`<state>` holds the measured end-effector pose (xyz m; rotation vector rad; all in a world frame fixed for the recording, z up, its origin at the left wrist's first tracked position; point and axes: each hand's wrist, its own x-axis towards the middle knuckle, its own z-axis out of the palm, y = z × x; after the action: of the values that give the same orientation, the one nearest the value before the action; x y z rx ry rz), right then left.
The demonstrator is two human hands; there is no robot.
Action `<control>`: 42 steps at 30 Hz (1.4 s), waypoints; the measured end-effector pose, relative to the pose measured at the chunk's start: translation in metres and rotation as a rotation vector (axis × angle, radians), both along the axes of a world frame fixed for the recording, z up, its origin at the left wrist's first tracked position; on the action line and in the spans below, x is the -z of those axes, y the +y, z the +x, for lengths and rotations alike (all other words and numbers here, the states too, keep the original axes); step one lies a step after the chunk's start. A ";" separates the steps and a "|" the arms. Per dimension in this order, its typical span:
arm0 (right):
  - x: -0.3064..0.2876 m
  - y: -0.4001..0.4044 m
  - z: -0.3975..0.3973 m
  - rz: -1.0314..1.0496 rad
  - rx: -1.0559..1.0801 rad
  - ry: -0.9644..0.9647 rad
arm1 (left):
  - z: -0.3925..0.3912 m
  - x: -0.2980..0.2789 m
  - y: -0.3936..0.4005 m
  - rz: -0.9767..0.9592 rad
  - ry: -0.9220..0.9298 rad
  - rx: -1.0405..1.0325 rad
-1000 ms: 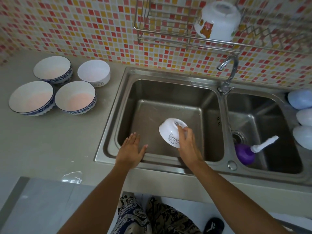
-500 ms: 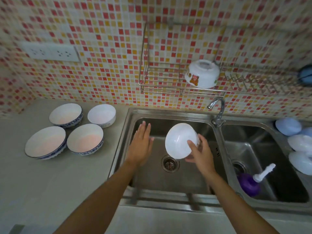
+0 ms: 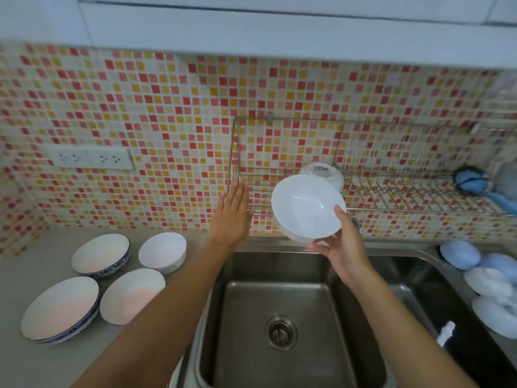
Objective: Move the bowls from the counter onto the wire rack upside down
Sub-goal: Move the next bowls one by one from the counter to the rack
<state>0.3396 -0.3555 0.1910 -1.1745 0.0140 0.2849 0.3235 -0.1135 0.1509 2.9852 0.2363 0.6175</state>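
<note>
Small kitchen corner with a seriously busy tile wall

The wall is a mosaic of tiny red, orange, yellow and cream squares, with a white double socket plate on the left. White cabinet undersides run along the top. Below sits a pale grey counter and a stainless double sink, drain strainer in the near basin. Light is soft and even.
</note>
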 end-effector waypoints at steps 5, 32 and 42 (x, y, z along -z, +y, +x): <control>-0.037 0.026 0.034 -0.010 -0.018 -0.094 | 0.004 0.006 0.003 -0.009 0.013 -0.007; -0.011 0.131 0.119 -1.322 -0.263 -0.973 | 0.005 0.011 0.001 -0.066 -0.051 0.005; -0.001 0.124 0.125 -1.142 -0.294 -0.870 | 0.004 0.011 0.000 -0.055 -0.020 0.004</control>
<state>0.4645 -0.2311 0.1921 -2.3619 -0.8626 -0.0338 0.3275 -0.1139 0.1401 2.9248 0.2412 0.6301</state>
